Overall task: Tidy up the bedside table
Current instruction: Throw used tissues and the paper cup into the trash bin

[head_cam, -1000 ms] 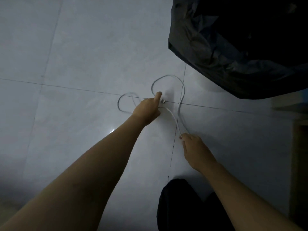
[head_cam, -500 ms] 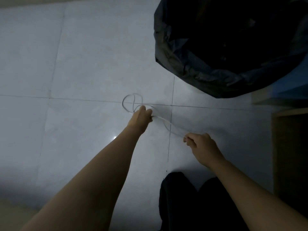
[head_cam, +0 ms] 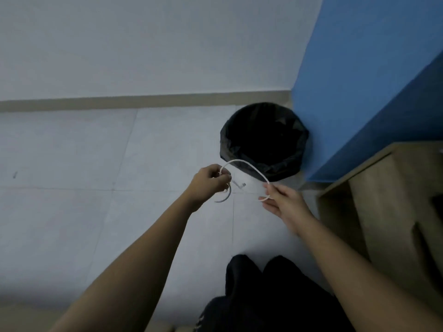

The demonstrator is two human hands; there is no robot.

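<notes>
A thin white cable [head_cam: 249, 167] arcs through the air between my two hands, above the pale tiled floor. My left hand [head_cam: 209, 182] is closed on one part of it, with a short curl and a plug end hanging just below and beside the fist. My right hand [head_cam: 284, 202] pinches the other part between thumb and fingers. The wooden bedside table [head_cam: 393, 212] stands at the right edge, only its side and top corner in view.
A round bin lined with a black bag [head_cam: 263, 140] stands just beyond my hands, against a blue wall panel [head_cam: 369, 87]. A white wall with a beige skirting [head_cam: 143, 100] runs across the back. My dark-clothed knees [head_cam: 275, 295] are at the bottom.
The cable was lying on the floor with both hands on it; now it is lifted clear into the air. The view has risen, so the bin looks smaller and farther.
</notes>
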